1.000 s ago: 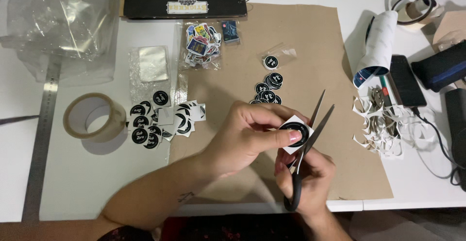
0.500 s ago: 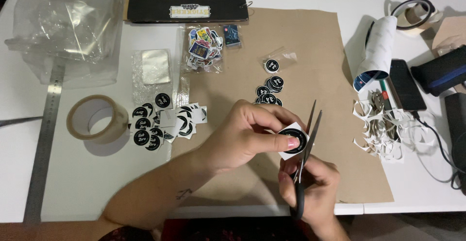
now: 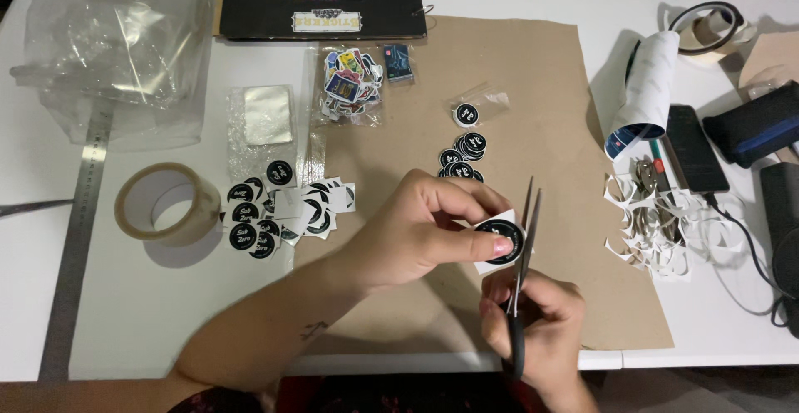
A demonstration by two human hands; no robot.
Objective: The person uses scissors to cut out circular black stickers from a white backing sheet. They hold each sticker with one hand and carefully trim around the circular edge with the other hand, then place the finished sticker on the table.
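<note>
The left hand point(image 3: 416, 234) pinches a round black sticker point(image 3: 498, 241) on its white backing, thumb on top and fingers curled behind, holding it just above the brown paper sheet point(image 3: 549, 113). The sticker sits at the fingertips, right of the palm. The right hand point(image 3: 537, 321) is closed round the handles of the scissors point(image 3: 523, 247), directly below the sticker; the blades point up and away from the body, nearly closed, running along the sticker's right edge and touching its backing.

Beyond the left hand a small heap of cut round stickers point(image 3: 462, 157) lies on the paper. Left of it, on the white bench point(image 3: 150, 330), lie more black stickers point(image 3: 275, 205) and a tape roll point(image 3: 158, 205). To the right of the scissors lies a tangle of white paper trimmings point(image 3: 657, 230).
</note>
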